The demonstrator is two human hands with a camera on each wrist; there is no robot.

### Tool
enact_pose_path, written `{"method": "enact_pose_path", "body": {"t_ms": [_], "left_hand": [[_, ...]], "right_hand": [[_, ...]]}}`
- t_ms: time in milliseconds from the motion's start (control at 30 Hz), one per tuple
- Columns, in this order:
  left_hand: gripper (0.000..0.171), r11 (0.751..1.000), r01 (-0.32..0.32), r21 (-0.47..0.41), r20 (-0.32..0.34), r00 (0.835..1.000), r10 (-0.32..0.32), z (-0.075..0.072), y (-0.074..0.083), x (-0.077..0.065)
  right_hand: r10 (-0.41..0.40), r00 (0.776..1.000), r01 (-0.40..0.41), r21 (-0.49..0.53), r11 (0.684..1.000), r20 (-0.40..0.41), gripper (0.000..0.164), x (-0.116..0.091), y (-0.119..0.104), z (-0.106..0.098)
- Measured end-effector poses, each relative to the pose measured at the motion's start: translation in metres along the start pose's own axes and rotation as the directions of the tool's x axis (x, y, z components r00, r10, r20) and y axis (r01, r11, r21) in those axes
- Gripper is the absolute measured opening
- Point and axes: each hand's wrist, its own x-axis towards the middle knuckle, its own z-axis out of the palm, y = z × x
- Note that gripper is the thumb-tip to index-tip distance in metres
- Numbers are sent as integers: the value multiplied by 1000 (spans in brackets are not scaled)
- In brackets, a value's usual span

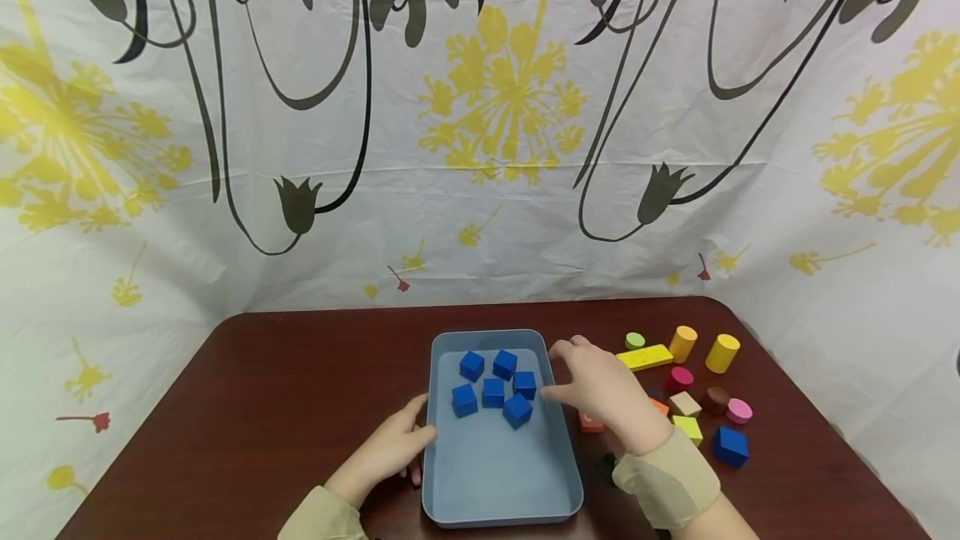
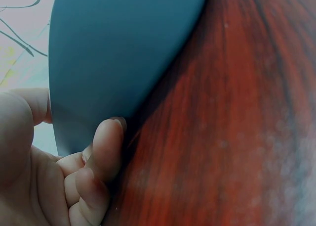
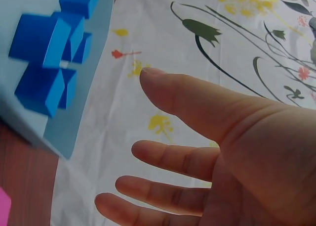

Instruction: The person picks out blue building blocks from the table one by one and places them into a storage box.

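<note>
A grey-blue rectangular tray (image 1: 502,473) lies on the table with several blue cubes (image 1: 492,392) grouped in its far half. My left hand (image 1: 390,444) grips the tray's left side. In the left wrist view, the thumb is behind the tray wall (image 2: 118,48) and curled fingers (image 2: 107,147) lie against its outer face. Over the tray's right edge, beside the cubes, hovers my right hand (image 1: 600,386). Its thumb and fingers are spread and hold nothing, as the right wrist view shows. That hand partly hides an orange-red block (image 1: 590,422) on the table.
Right of the tray, loose blocks lie on the dark wooden table (image 1: 315,407): yellow cylinders (image 1: 722,353), a long yellow block (image 1: 645,357), a blue cube (image 1: 731,447), a pink disc (image 1: 738,411) and others. A patterned cloth (image 1: 480,257) hangs behind the table.
</note>
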Motion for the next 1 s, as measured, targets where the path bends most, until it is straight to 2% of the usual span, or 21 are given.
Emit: {"method": "enact_pose_path", "body": {"t_ms": [267, 633, 900, 1000], "left_hand": [[61, 1000, 0, -1, 1, 1000, 0, -1, -2, 2], [61, 1000, -8, -3, 0, 1000, 8, -1, -2, 2], [60, 1000, -9, -8, 0, 1000, 9, -1, -2, 2], [60, 1000, -8, -8, 0, 1000, 8, -1, -2, 2]], "right_hand": [[51, 998, -51, -15, 999, 20, 53, -6, 20, -12], [56, 998, -56, -36, 998, 2, 60, -13, 37, -21], [26, 1000, -27, -43, 999, -17, 63, -23, 58, -22], [45, 999, -46, -49, 998, -24, 66, -27, 67, -22]]}}
